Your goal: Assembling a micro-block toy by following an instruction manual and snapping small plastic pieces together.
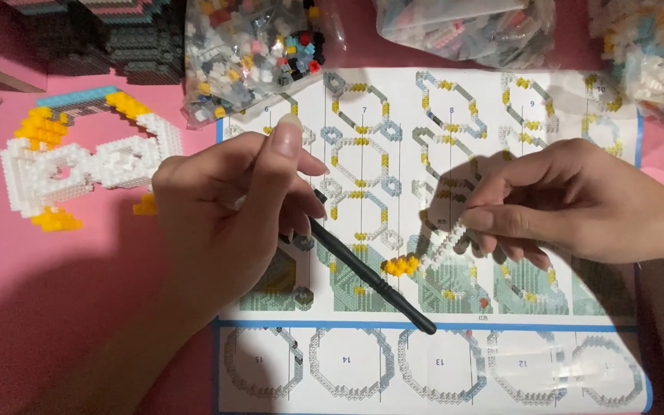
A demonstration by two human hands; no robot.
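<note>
My left hand (228, 211) is closed around a thin black stick tool (370, 277) whose tip points down and to the right over a printed instruction sheet (432, 115). My right hand (570, 200) pinches a small strip of white mini bricks with a yellow end (424, 252), held just above the sheet. The tool's shaft passes close beside the yellow end of the strip. The part of the tool inside my left fist is hidden.
A white, yellow and blue mini-brick model (78, 157) lies on the pink table at left. Clear bags of loose mini bricks (251, 50) sit along the top edge, with another bag (463, 27) and one more bag (647, 54) at top right. Dark stacked brick plates (109, 34) stand top left.
</note>
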